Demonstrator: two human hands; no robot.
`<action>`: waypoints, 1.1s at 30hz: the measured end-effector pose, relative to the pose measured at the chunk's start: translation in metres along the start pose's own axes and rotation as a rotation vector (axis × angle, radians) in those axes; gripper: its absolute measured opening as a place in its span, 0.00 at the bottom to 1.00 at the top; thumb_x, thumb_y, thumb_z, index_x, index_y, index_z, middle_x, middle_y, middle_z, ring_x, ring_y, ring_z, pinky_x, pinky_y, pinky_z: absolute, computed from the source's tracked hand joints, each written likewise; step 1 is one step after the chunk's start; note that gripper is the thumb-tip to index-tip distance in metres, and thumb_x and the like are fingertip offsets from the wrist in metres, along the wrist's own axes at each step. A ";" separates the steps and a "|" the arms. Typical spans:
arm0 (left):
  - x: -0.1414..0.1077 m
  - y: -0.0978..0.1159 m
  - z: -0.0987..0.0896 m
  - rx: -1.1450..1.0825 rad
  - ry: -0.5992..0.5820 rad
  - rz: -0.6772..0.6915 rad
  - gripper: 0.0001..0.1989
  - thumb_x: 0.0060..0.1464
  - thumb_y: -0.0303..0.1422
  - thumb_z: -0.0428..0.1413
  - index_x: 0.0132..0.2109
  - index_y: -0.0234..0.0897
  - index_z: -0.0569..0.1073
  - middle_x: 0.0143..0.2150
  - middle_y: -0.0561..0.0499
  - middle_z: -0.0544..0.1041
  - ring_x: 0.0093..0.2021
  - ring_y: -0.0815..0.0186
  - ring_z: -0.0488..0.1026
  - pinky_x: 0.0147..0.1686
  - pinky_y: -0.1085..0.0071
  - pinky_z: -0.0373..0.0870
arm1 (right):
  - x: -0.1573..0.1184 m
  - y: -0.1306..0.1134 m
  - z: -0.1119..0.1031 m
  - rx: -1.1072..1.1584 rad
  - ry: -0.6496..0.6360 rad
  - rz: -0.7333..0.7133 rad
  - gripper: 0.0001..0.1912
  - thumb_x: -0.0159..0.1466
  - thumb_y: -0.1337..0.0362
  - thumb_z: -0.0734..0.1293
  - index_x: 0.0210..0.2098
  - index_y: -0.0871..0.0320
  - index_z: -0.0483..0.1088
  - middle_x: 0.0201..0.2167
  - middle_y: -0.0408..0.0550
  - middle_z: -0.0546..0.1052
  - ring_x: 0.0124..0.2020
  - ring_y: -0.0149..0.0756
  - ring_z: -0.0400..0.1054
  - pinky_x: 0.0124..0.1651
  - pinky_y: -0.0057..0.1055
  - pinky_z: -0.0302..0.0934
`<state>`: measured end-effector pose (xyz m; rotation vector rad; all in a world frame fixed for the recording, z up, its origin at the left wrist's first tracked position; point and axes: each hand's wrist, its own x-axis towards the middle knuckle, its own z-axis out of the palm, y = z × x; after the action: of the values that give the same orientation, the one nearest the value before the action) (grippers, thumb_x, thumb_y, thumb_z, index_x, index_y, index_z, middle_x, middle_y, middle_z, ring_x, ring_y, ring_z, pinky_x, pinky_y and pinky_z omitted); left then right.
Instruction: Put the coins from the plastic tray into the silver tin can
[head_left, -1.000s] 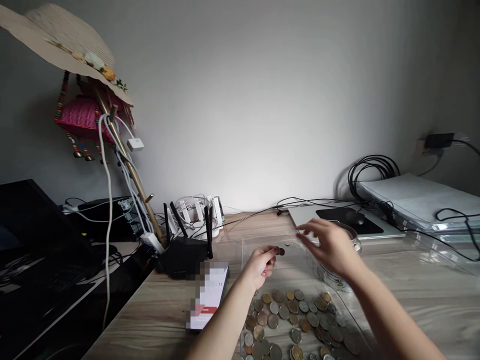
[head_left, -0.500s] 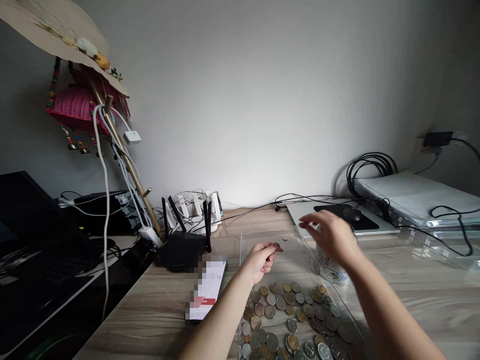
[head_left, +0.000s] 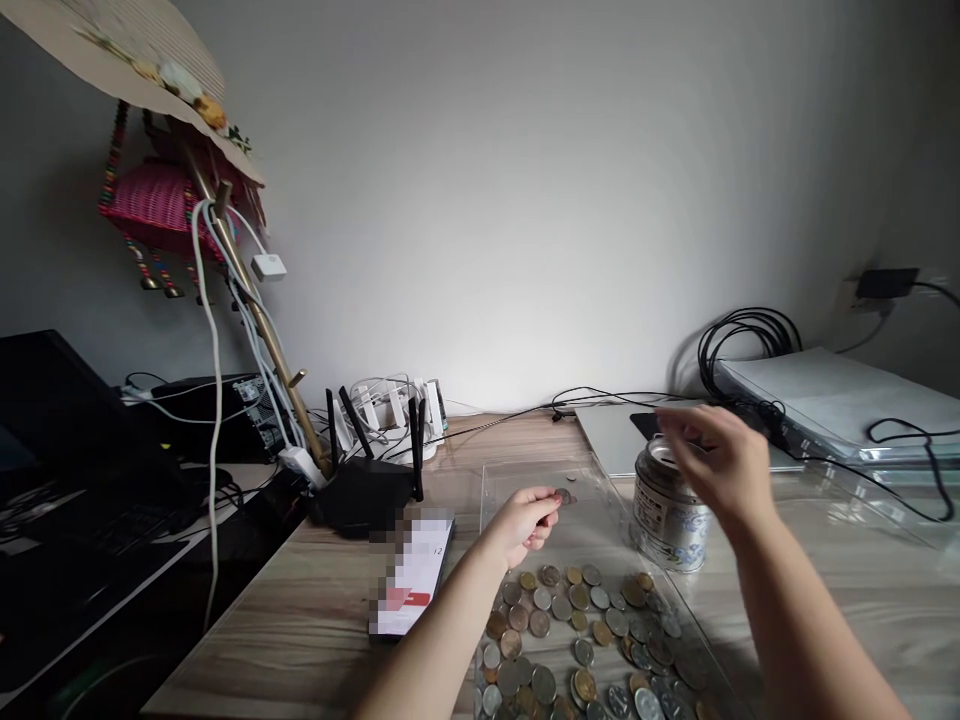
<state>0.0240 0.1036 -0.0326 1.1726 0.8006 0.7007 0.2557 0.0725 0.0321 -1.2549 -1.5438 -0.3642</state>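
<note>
My left hand (head_left: 527,528) is closed above the clear plastic tray (head_left: 525,478), pinching a coin (head_left: 563,496) between thumb and fingertips. Many coins (head_left: 561,606), silver, copper and gold-coloured, lie spread over the near part of the tray. One single coin (head_left: 571,478) rests near its far end. To the tray's right stands a round printed metal tin (head_left: 670,520), a dark slot showing in its top. Just above and right of the tin, my right hand (head_left: 720,465) is slightly blurred, its fingers loosely curved and apart, with nothing visible in them.
A phone (head_left: 416,580) lies left of my left forearm. Behind it are a black router (head_left: 364,495) with antennas and a white cable holder (head_left: 394,415). A silver laptop-like slab (head_left: 611,435), cables and a stack of flat items (head_left: 847,395) sit at the back right.
My right hand has moved right, uncovering the tin's top. My left hand has shifted slightly and its coin now shows its face more. The view has turned slightly.
</note>
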 end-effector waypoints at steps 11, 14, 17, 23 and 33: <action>0.003 0.000 0.002 -0.167 0.042 -0.006 0.11 0.44 0.38 0.55 0.33 0.35 0.66 0.18 0.60 0.59 0.12 0.83 0.44 0.13 0.81 0.32 | -0.031 -0.053 0.065 0.014 -0.631 -0.180 0.07 0.56 0.66 0.60 0.29 0.54 0.70 0.28 0.43 0.72 0.31 0.31 0.64 0.27 0.24 0.53; 0.003 0.001 -0.001 -0.300 0.069 -0.092 0.10 0.48 0.36 0.51 0.35 0.32 0.68 0.19 0.57 0.61 0.12 0.83 0.44 0.12 0.81 0.33 | -0.023 -0.048 0.053 0.057 -0.516 -0.153 0.09 0.58 0.65 0.58 0.30 0.54 0.70 0.29 0.44 0.72 0.31 0.30 0.65 0.29 0.25 0.55; 0.006 0.002 -0.006 -0.498 0.188 -0.150 0.09 0.50 0.30 0.46 0.34 0.27 0.69 0.20 0.54 0.63 0.12 0.82 0.47 0.10 0.82 0.37 | -0.010 -0.032 0.031 0.002 -0.283 -0.081 0.11 0.58 0.61 0.58 0.32 0.54 0.71 0.31 0.46 0.73 0.33 0.33 0.65 0.33 0.28 0.57; 0.007 0.002 -0.006 -0.642 0.416 -0.038 0.10 0.45 0.17 0.43 0.35 0.25 0.66 0.28 0.41 0.72 0.27 0.70 0.71 0.24 0.77 0.68 | 0.004 0.019 -0.003 -0.229 -0.118 0.184 0.10 0.52 0.58 0.62 0.29 0.52 0.74 0.31 0.46 0.74 0.33 0.38 0.66 0.30 0.31 0.58; 0.002 0.004 -0.001 -0.410 0.255 -0.056 0.05 0.51 0.22 0.47 0.34 0.25 0.66 0.38 0.35 0.74 0.35 0.66 0.73 0.24 0.82 0.67 | 0.004 0.041 -0.005 -0.149 -0.380 0.176 0.09 0.50 0.61 0.62 0.25 0.54 0.74 0.25 0.44 0.76 0.29 0.38 0.68 0.31 0.31 0.59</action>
<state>0.0237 0.1066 -0.0293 0.6963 0.8481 0.9290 0.2936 0.0872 0.0225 -1.6348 -1.7288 -0.1316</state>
